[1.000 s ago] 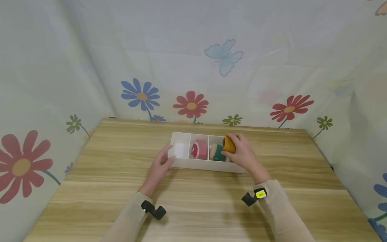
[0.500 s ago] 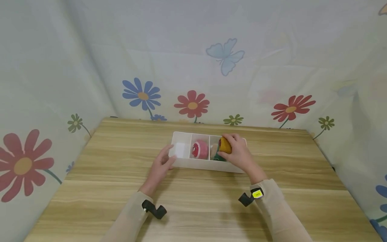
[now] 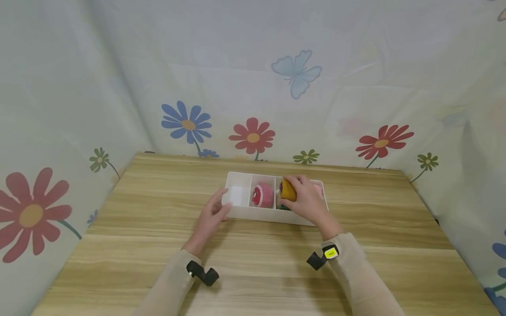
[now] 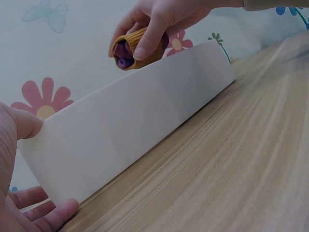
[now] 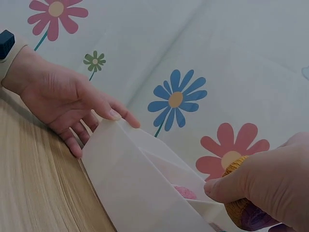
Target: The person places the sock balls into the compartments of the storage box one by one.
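Observation:
In the head view a long white divided box (image 3: pixel 253 214) stands on the table. My left hand (image 3: pixel 209 219) grips its left end, thumb and fingers about the corner. Between thumb and fingers, my right hand (image 3: pixel 308 199) holds a mustard ribbed rolled-up sock (image 3: pixel 288 190) over the right part of the box. Purple cloth shows in the open end of that yellow sock (image 4: pixel 124 54) in the left wrist view. A pink, white and red rolled sock (image 3: pixel 264 195) lies in the second compartment. Mostly hidden under my right hand is a green and beige rolled sock (image 3: pixel 283 207).
Nothing lies in the box's leftmost compartment (image 3: pixel 238 195). At the right end a light pink thing (image 3: pixel 317 189) shows partly behind my right hand. Wood-grain table (image 3: pixel 253 263) surrounds the box, and a flowered curtain (image 3: pixel 221 79) hangs close behind its far edge.
My right hand has moved left with the mustard sock, which now covers most of the green one. A light pink thing has come into sight at the right end. My left hand stays put.

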Demonstrator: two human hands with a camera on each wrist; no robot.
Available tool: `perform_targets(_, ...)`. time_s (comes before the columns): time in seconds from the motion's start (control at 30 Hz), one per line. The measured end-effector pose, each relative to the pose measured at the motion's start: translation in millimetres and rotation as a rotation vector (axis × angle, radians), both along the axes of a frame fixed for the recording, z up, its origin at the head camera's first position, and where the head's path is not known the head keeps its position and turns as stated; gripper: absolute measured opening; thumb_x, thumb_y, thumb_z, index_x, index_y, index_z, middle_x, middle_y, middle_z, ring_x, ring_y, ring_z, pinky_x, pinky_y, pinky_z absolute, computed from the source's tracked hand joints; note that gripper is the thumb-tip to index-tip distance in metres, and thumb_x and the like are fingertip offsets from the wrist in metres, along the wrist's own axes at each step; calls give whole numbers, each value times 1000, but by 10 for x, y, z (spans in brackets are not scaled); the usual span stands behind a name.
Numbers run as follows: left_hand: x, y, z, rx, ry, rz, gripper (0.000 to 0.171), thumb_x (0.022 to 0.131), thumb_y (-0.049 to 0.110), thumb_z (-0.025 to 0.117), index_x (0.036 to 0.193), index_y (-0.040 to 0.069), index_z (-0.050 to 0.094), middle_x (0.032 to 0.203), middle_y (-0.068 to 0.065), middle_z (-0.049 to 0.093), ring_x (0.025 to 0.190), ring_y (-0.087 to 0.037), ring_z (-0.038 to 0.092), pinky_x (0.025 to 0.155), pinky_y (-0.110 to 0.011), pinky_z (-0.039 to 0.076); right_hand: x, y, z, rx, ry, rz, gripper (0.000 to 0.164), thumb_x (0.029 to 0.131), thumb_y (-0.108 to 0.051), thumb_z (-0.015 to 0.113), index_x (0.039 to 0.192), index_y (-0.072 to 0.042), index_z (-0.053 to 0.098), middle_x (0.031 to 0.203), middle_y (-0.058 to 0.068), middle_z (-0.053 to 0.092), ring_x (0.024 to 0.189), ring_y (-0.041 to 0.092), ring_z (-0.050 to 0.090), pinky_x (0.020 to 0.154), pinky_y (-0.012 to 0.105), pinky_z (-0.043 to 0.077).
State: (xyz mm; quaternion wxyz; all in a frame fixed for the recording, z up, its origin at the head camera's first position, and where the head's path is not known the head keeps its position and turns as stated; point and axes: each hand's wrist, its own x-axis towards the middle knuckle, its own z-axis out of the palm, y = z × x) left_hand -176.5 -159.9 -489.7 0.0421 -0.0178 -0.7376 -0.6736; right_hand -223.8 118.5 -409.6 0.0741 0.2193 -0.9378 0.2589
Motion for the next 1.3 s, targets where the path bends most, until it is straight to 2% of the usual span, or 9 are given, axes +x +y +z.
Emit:
perform_targets(0.2, 7, 1, 12, 0, -7, -1, 49, 92, 30, 59, 138, 24, 43, 140, -17, 37, 112, -31, 48, 76, -39, 52, -1, -68, 5, -15, -17, 13, 62, 78, -28, 76, 131, -13, 49, 124, 13, 44, 99, 30, 49, 78, 43, 51)
perform_targets(0.5, 5, 2, -6, -8, 44, 5, 48, 93, 26, 58, 138, 18, 43, 139, -23, 37, 109, -33, 49, 72, -34, 52, 10, -177, 8, -28, -39, 30, 63, 79, -31, 75, 133, -14, 48, 123, 12, 44, 99, 28, 48, 79, 41, 52)
perform_targets(0.73, 5, 2, 0, -4, 21, 3, 48, 93, 29, 59, 137, 22, 44, 139, -20, 37, 111, -32, 49, 74, -36, 52, -5, -272, -4, -48, -35, 47, 63, 79, -33, 75, 132, -14, 48, 123, 9, 44, 101, 26, 46, 78, 39, 52)
perform_targets(0.87, 51, 10, 122, 7, -7, -15, 49, 93, 24, 58, 139, 16, 42, 139, -23, 36, 112, -34, 48, 78, -41, 51, -21, -334, -15, -63, -47, 60, 63, 78, -32, 75, 132, -13, 48, 123, 9, 43, 102, 25, 44, 79, 39, 52)
perform_targets(1.0, 53, 16, 105, 5, -17, -12, 49, 93, 25, 58, 139, 19, 42, 139, -21, 37, 112, -33, 48, 78, -41, 51, -30, -379, -24, -70, -63, 66, 62, 78, -29, 76, 132, -15, 48, 123, 8, 43, 102, 25, 44, 78, 38, 52)
perform_targets(1.1, 10, 10, -8, -1, -8, 4, 48, 92, 31, 60, 137, 25, 44, 137, -18, 40, 111, -31, 50, 76, -39, 52, -38, -425, -24, -76, -64, 68, 62, 78, -27, 76, 132, -14, 48, 122, 9, 44, 101, 25, 45, 77, 37, 52)
perform_targets(1.3, 7, 7, 2, 5, 3, 5, 49, 92, 29, 60, 138, 23, 44, 135, -19, 42, 110, -31, 51, 76, -40, 52, -69, -551, -25, -65, -51, 73, 61, 79, -28, 75, 132, -12, 49, 121, 10, 45, 100, 25, 45, 76, 37, 52)
